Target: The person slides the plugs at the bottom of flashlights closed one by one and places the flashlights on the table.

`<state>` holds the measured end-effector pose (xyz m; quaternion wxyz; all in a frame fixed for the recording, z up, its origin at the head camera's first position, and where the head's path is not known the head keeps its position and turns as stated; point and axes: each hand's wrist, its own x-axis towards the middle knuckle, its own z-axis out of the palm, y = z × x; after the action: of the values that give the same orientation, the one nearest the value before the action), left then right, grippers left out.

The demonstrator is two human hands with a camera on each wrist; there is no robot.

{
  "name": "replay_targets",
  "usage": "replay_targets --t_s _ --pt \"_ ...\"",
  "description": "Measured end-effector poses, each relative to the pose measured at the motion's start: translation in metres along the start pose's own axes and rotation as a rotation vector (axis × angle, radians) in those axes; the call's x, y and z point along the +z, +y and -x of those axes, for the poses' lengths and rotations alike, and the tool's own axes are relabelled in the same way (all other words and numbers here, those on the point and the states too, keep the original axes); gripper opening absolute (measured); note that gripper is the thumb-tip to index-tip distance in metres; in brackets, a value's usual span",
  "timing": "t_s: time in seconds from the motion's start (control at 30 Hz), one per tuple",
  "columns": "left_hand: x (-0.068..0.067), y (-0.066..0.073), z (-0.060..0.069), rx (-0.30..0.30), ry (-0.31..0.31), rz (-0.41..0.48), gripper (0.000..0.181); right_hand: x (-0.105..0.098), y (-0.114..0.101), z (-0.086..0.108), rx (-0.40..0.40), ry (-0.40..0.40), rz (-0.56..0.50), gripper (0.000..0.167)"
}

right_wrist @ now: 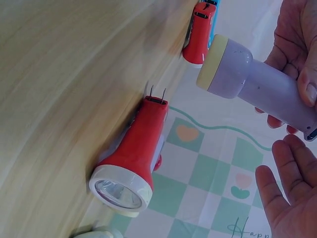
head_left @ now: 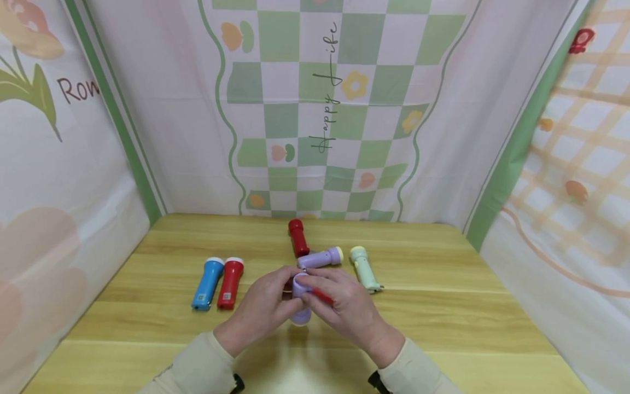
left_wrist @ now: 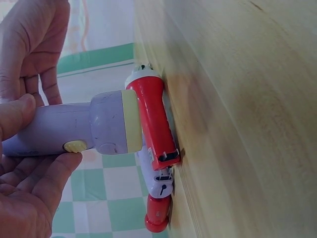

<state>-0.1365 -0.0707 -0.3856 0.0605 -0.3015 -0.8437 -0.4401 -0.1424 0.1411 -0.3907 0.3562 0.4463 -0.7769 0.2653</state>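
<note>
A purple flashlight (head_left: pixel 301 316) with a pale yellow rim and button is held head-down above the table. My left hand (head_left: pixel 268 300) grips its body, the thumb (right_wrist: pixel 309 89) lying along the side. Close to its tail end is my right hand (head_left: pixel 350 306), whose fingers (right_wrist: pixel 272 191) look straight and apart in the right wrist view. Just beyond the held one, a red flashlight (right_wrist: pixel 138 134) with a white head lies on the table, two metal prongs sticking out of its tail; my right hand mostly hides it in the head view.
Blue (head_left: pixel 208 283) and red (head_left: pixel 230 284) flashlights lie side by side at left. Farther back are another red flashlight (head_left: pixel 297 238) and a second purple flashlight (head_left: pixel 320 258). A mint green flashlight (head_left: pixel 364 268) lies at right. Patterned curtains (head_left: pixel 187 109) enclose the wooden table (head_left: pixel 433 306).
</note>
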Motion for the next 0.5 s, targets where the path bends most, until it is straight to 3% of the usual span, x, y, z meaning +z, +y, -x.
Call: replay_targets --t_s 0.5 --pt "-0.0001 0.0012 -0.0022 -0.037 -0.004 0.022 0.04 -0.0008 0.0011 -0.0012 -0.024 0.012 0.009 0.03"
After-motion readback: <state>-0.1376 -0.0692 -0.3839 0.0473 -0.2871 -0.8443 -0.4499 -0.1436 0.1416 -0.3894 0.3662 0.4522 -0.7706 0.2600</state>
